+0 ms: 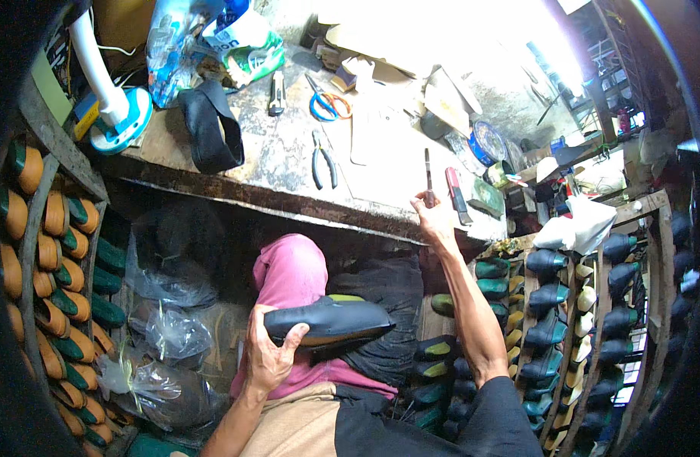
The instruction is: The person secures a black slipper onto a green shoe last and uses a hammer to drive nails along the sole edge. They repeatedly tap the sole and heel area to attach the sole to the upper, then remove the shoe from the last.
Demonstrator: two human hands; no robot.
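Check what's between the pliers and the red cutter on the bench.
Head view: between the pliers and red cutter lie a thin bent rod, then the slim tool held by the right hand.

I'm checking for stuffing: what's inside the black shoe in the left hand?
A yellow-green piece shows at the opening of the black shoe. The rest is covered by the shoe itself, so whether anything fills the toe cannot be seen.

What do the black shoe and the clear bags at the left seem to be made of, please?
The black shoe in the left hand looks like smooth leather, or a synthetic imitation: its side has a soft sheen. The clear bags are most likely thin, glossy plastic film: they are see-through, crinkled and catch bright highlights.
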